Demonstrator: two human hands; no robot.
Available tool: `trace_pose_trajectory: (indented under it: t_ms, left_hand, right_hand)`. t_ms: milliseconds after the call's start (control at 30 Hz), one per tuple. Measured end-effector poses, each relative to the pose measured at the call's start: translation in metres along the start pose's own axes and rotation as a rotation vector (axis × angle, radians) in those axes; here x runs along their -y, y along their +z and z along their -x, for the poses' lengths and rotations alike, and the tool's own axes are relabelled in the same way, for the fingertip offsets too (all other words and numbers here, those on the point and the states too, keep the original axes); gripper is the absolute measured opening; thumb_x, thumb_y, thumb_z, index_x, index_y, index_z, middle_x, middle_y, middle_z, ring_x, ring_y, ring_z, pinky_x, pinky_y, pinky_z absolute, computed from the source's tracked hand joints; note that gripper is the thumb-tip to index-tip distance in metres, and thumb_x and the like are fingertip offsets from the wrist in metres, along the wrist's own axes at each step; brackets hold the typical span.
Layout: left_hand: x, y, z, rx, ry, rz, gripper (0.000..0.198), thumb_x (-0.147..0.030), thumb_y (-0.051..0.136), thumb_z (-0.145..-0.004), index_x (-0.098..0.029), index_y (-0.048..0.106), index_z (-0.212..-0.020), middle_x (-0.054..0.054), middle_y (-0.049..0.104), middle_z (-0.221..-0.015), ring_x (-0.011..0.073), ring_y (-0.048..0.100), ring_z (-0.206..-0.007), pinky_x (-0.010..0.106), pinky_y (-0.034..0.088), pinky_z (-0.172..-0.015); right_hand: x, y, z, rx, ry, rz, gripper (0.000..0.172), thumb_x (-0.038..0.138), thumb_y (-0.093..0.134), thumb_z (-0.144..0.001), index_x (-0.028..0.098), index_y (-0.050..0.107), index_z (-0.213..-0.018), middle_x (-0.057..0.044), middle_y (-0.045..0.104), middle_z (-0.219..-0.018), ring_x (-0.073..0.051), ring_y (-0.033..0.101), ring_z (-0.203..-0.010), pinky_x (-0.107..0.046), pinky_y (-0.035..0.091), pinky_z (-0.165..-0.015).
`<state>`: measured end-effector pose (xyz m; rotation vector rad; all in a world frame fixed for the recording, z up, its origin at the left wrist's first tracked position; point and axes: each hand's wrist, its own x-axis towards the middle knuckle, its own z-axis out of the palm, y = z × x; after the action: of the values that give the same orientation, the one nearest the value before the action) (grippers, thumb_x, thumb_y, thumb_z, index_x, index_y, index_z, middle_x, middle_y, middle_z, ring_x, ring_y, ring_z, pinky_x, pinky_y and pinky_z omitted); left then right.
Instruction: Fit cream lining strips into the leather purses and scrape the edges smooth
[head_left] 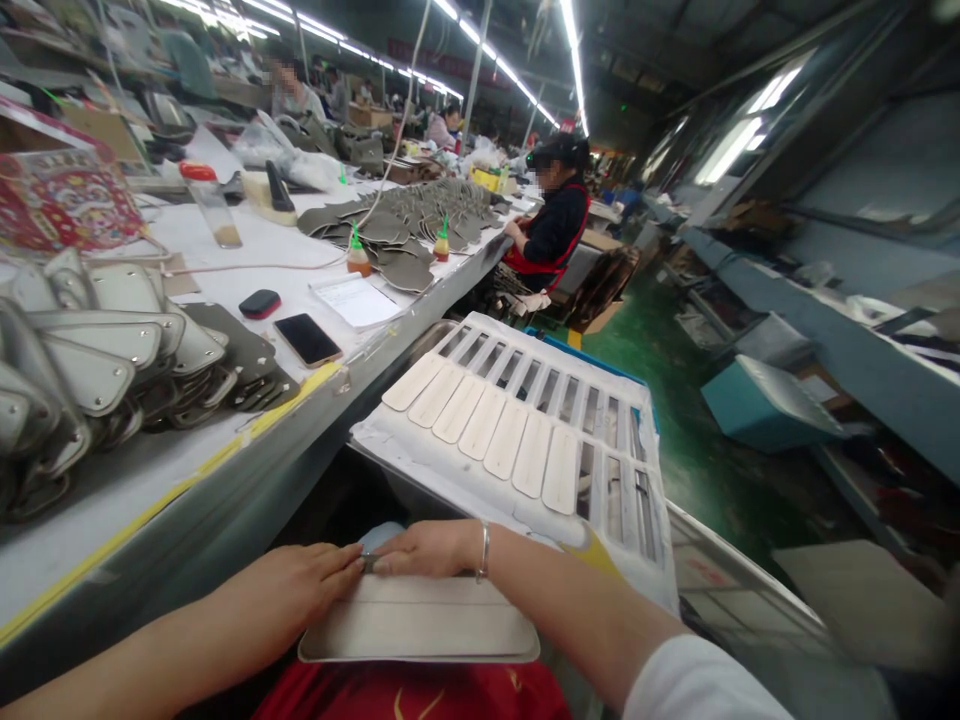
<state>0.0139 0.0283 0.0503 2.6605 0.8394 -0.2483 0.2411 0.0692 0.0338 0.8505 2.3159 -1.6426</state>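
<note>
Close to my body, a cream rounded panel with a line along its length lies above a red garment. At the panel's upper left edge, my left hand grips with its fingers pressed together. My right hand, with a bracelet at the wrist, is closed on the upper edge beside it. The fingertips of both hands almost meet at a small dark spot, whose details are hidden. Ahead, several similar cream strips lie in a row on a white slatted rack.
At left, a long workbench carries stacked grey pieces, a phone, a notebook, small glue bottles and a jar. A person sits beyond the rack. A teal box stands at right.
</note>
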Motion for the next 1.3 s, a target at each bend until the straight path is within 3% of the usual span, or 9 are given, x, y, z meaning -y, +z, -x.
trace_pose_trajectory:
  t_ms: [267,333,433,567,667,767,900,1100,1300]
  left_hand:
    - [-0.014,-0.009,-0.005,-0.038,-0.012,-0.049,0.049,-0.001,0.044,-0.072,-0.018,0.062,-0.114,0.011,0.061,-0.12,0.0276,0.058,-0.108,0.044,0.045,-0.096]
    - [-0.026,-0.011,-0.012,-0.075,-0.026,-0.058,0.036,-0.007,0.045,-0.077,-0.018,0.067,-0.104,0.011,0.063,-0.117,0.03,0.054,-0.112,0.049,0.04,-0.099]
    - [-0.057,-0.005,-0.026,-0.117,-0.031,0.078,0.025,-0.019,0.046,-0.084,-0.021,0.064,-0.101,0.007,0.062,-0.116,0.0257,0.055,-0.109,0.043,0.042,-0.096]
    - [-0.102,0.017,-0.046,-0.155,-0.057,0.234,0.021,-0.019,0.051,-0.082,-0.021,0.059,-0.101,0.005,0.062,-0.108,0.0219,0.056,-0.098,0.037,0.043,-0.086]
    - [-0.12,0.03,-0.053,-0.209,-0.034,0.162,0.013,-0.018,0.048,-0.085,-0.022,0.06,-0.09,0.003,0.063,-0.099,0.0229,0.053,-0.092,0.038,0.039,-0.081]
    - [-0.123,0.034,-0.054,-0.227,0.017,0.109,0.016,-0.019,0.045,-0.089,-0.023,0.06,-0.086,0.001,0.062,-0.099,0.0221,0.051,-0.092,0.037,0.037,-0.078]
    - [-0.126,0.035,-0.052,-0.261,0.018,0.083,0.015,-0.018,0.045,-0.089,-0.024,0.059,-0.089,-0.001,0.062,-0.102,0.0217,0.049,-0.094,0.036,0.035,-0.078]
    - [-0.131,0.04,-0.051,-0.349,-0.028,0.094,0.02,-0.018,0.04,-0.091,-0.024,0.059,-0.09,-0.001,0.062,-0.109,0.0221,0.048,-0.098,0.038,0.034,-0.079]
    - [-0.131,0.038,-0.054,-0.329,-0.068,0.157,0.02,-0.022,0.041,-0.091,-0.024,0.06,-0.088,-0.001,0.062,-0.11,0.0214,0.049,-0.101,0.037,0.035,-0.08]
  right_hand:
    - [-0.033,0.006,0.089,-0.134,0.209,-0.017,0.035,0.034,0.047,-0.09,0.02,0.06,-0.118,-0.002,0.065,-0.11,-0.017,0.059,-0.097,-0.021,0.043,-0.082]
    - [-0.027,0.013,0.102,-0.285,0.257,0.049,0.036,0.034,0.053,-0.086,0.019,0.059,-0.119,-0.004,0.063,-0.113,-0.019,0.057,-0.101,-0.024,0.042,-0.085]
    - [-0.012,0.037,0.128,-0.66,0.298,0.134,0.038,0.033,0.052,-0.087,0.017,0.056,-0.121,-0.009,0.06,-0.116,-0.021,0.052,-0.108,-0.029,0.038,-0.091]
    - [0.001,0.095,0.16,-1.01,0.243,0.173,0.025,0.031,0.059,-0.084,0.02,0.062,-0.105,-0.001,0.061,-0.083,-0.013,0.055,-0.076,-0.024,0.04,-0.073]
    - [-0.005,0.133,0.164,-0.988,0.243,0.224,0.015,0.028,0.061,-0.083,0.019,0.064,-0.095,0.001,0.057,-0.077,-0.011,0.052,-0.07,-0.022,0.037,-0.065]
    - [-0.014,0.149,0.155,-1.008,0.277,0.347,0.016,0.028,0.053,-0.089,0.019,0.063,-0.08,0.001,0.055,-0.077,-0.011,0.051,-0.073,-0.023,0.034,-0.066]
    - [-0.014,0.153,0.147,-1.008,0.335,0.51,0.029,0.034,0.047,-0.091,0.019,0.057,-0.069,0.001,0.053,-0.072,-0.012,0.048,-0.071,-0.026,0.03,-0.066]
    - [-0.012,0.16,0.145,-1.008,0.371,0.666,0.023,0.034,0.046,-0.092,0.02,0.055,-0.077,0.0,0.055,-0.08,-0.015,0.046,-0.076,-0.029,0.027,-0.07]
    - [-0.008,0.156,0.139,-1.034,0.429,0.73,0.018,0.025,0.047,-0.091,0.02,0.053,-0.074,0.0,0.054,-0.078,-0.016,0.044,-0.074,-0.031,0.025,-0.07]
